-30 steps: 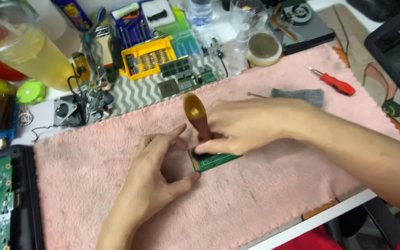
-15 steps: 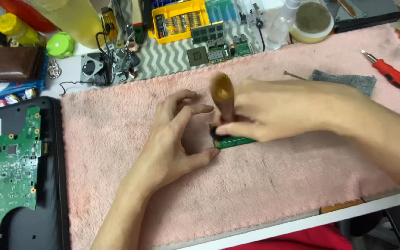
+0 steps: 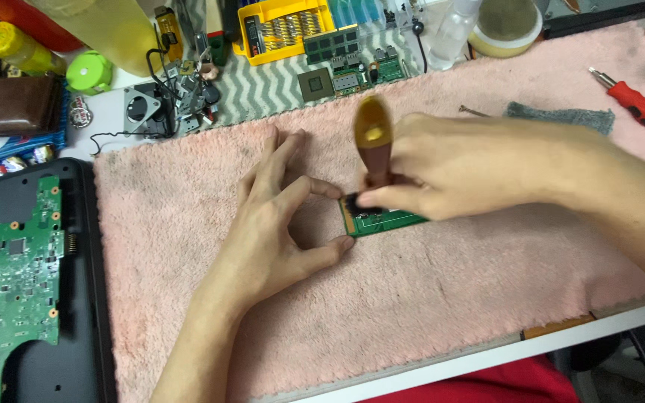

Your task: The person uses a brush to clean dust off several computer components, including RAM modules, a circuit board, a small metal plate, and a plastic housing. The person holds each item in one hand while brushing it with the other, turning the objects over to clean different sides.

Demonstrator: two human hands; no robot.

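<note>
Your left hand [image 3: 266, 224] lies on the pink towel [image 3: 427, 298] that covers the bench [image 3: 487, 357], thumb and forefinger spread into a wide ring. Both tips press against the left end of a small green circuit module [image 3: 382, 222], so the hand steadies the board without closing around it.

Your right hand [image 3: 457, 168] comes in from the right and is clenched around a brush with a brown wooden handle [image 3: 373, 145]. The handle stands nearly upright, slightly blurred, and its dark bristle end sits on the top left part of the module. The fingers of this hand cover most of the board's right half, so only the left end and lower edge show.

The module lies flat on the towel, near its middle, between your 2 hands.

Well apart on the right of the towel you have a red-handled screwdriver [image 3: 636, 104] and a folded grey cloth [image 3: 561, 117]. Beyond the towel's far edge sit a yellow parts tray [image 3: 285, 30], several loose green boards [image 3: 352, 71], a roll of tape [image 3: 507, 26] and a small black fan [image 3: 143, 108]. At the left, an opened black laptop base [image 3: 83, 298] holds a green mainboard [image 3: 9, 283].
</note>
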